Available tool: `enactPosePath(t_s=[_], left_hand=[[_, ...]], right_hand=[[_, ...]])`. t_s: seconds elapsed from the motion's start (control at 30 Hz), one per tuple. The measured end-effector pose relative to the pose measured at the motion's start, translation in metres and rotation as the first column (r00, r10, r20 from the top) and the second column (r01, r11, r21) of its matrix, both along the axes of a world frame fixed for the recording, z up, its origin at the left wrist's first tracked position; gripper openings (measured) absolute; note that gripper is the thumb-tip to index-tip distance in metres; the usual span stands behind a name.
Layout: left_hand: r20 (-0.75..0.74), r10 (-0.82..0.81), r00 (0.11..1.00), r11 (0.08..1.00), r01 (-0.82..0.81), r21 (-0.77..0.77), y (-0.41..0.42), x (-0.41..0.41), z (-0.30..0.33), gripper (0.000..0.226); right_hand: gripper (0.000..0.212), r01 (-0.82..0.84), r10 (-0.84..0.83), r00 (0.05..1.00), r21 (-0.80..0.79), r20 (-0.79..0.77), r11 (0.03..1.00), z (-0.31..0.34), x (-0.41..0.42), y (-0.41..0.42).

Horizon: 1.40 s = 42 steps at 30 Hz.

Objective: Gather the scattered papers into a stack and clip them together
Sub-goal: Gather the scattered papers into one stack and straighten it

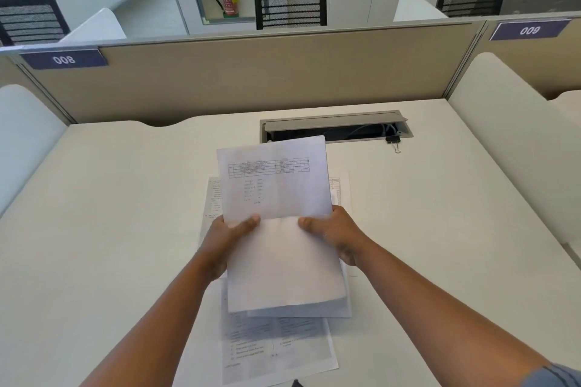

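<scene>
Both hands, the left hand (227, 237) and right hand (338, 234), pinch a sheaf of papers (279, 226) by its side edges above the table (110, 214), thumbs on top, while the binder clip (393, 142) lies well apart.

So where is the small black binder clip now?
In the head view, the small black binder clip lies on the white desk, far right, by the grey cable tray, beyond both hands.

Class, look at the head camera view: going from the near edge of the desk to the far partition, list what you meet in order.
Printed sheet lying on the desk → held papers gripped by left hand and right hand → binder clip → cable tray opening → beige partition.
</scene>
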State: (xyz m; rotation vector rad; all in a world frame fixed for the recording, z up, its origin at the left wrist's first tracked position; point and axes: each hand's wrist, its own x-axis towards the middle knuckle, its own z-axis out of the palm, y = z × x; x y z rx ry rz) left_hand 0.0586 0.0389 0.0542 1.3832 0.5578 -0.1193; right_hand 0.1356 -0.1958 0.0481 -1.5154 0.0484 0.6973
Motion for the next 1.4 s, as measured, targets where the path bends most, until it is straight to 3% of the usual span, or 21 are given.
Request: enactPosePath(t_s=[0.07,0.17,0.3,0.47,0.63,0.7,0.77,0.97,1.03,1.1,1.17,1.4], left_hand=[[-0.065,-0.091,0.994,0.990,0.083,-0.115,0.005,-0.002,-0.009,0.065],[-0.111,-0.114,0.987,0.983,0.096,-0.156,0.005,-0.002,-0.021,0.041],[-0.145,-0.081,0.986,0.997,0.079,-0.018,0.002,0.004,-0.036,0.048],[-0.252,-0.020,0.967,0.979,0.070,0.192,-0.002,0.013,-0.048,0.030],[-0.304,0.006,0.953,0.959,0.081,0.272,-0.001,0.013,-0.058,0.030],[-0.311,0.027,0.950,0.954,0.068,0.293,-0.002,0.014,-0.061,0.032],[-0.312,0.040,0.949,0.946,0.064,0.317,-0.004,0.014,-0.064,0.033],[-0.315,0.053,0.948,0.928,0.070,0.367,-0.007,0.017,-0.065,0.033],[-0.315,0.048,0.948,0.927,0.075,0.367,-0.006,0.017,-0.067,0.035],[-0.317,0.044,0.947,0.929,0.078,0.363,-0.005,0.017,-0.067,0.036],[-0.319,0.039,0.947,0.929,0.083,0.359,-0.005,0.018,-0.067,0.037],[-0.313,0.033,0.949,0.928,0.087,0.363,-0.005,0.018,-0.068,0.035]], right_hand=[[0.034,-0.008,0.007,0.999,-0.026,-0.036,1.000,-0.005,0.004,0.000],[0.039,-0.011,0.007,0.998,-0.059,-0.057,0.998,-0.013,0.006,0.001],[0.036,0.001,-0.007,0.996,-0.066,-0.090,0.998,-0.021,0.007,0.001],[0.024,0.168,-0.183,0.981,-0.211,-0.057,0.963,-0.028,0.016,-0.007],[0.038,0.383,-0.353,0.923,-0.464,0.154,0.799,-0.033,0.028,-0.019],[0.064,0.401,-0.389,0.911,-0.500,0.135,0.768,-0.036,0.033,-0.020],[0.072,0.397,-0.416,0.905,-0.510,0.082,0.763,-0.038,0.039,-0.020],[0.066,0.369,-0.440,0.896,-0.455,-0.055,0.810,-0.036,0.053,-0.014],[0.047,0.375,-0.442,0.894,-0.417,-0.074,0.828,-0.041,0.056,-0.011],[0.004,0.376,-0.427,0.904,-0.455,-0.012,0.808,-0.052,0.056,-0.011],[0.024,0.392,-0.411,0.909,-0.484,0.071,0.783,-0.060,0.056,-0.012],[0.029,0.491,-0.352,0.871,-0.646,0.344,0.584,-0.051,0.054,-0.046]])
